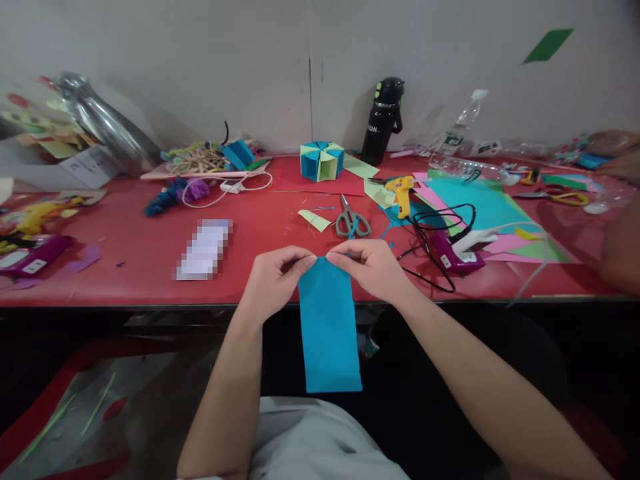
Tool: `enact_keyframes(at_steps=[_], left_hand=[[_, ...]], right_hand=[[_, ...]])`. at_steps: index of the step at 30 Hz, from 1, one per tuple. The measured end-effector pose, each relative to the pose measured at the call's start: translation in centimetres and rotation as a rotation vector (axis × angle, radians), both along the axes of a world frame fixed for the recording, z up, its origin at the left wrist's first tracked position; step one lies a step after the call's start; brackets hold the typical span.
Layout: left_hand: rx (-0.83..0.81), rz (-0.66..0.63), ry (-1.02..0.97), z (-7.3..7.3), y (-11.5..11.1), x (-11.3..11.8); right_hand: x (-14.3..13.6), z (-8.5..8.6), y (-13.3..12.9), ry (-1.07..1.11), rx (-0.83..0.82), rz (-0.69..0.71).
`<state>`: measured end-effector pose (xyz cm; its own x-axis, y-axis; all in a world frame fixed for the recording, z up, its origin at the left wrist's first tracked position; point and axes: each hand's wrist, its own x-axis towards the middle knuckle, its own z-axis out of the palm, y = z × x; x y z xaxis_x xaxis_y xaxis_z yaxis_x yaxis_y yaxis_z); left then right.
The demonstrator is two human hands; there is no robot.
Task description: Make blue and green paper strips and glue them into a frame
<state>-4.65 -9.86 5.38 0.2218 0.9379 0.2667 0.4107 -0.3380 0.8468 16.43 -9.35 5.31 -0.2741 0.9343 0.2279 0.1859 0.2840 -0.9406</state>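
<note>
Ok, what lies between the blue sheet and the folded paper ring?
In the head view, a pale green scrap and thin blue trimmings, with scissors alongside.

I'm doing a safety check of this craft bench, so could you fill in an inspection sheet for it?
Surface: red tabletop, with small paper scraps near the scissors.
Job's things: blue paper strip, hanging past the table edge; blue-and-light-green folded paper piece near the wall.
Clutter: scissors, yellow glue gun and coloured sheets, close together.
Hands: left and right both pinch the strip's top edge.
Cables: black cable loops beside the purple power strip.
Surroundings: black bottle by the wall; another person's arm at the right edge.
</note>
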Motion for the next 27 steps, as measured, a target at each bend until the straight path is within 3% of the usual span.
enact_keyframes(at_steps=[13, 21, 27], left_hand=[[-0.082, 0.052, -0.219, -0.6, 0.6, -0.3], [-0.086, -0.080, -0.344, -1.1, 0.9, -0.9], [-0.132, -0.100, -0.379, -1.3, 0.9, -1.0]], right_hand=[[0.3, -0.2, 0.1, 0.129, -0.084, -0.011], [0.3, -0.4, 0.3, 0.226, -0.147, 0.010], [0.3, -0.4, 0.2, 0.236, -0.126, 0.017]])
